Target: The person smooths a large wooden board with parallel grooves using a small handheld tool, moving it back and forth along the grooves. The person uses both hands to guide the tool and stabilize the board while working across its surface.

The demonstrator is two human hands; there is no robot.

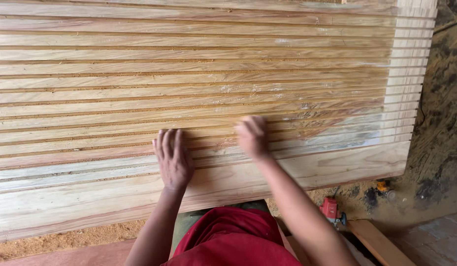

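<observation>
A large pale wooden panel [199,64] with many parallel lengthwise grooves fills most of the head view. My left hand [173,158] lies flat on its lower part, fingers together and pointing up the panel. My right hand [252,136] presses on a groove to the right of it; it is blurred with its fingers curled, and whether it holds anything underneath cannot be told. Sawdust sits in the grooves around both hands. The panel's plain lower border [346,167] runs just below my wrists.
Sawdust [66,240] covers the floor below the panel at the left. A small red power tool [332,210] lies on the floor at the lower right, beside a wooden plank [378,242]. Dark rough ground [442,123] lies past the panel's right end.
</observation>
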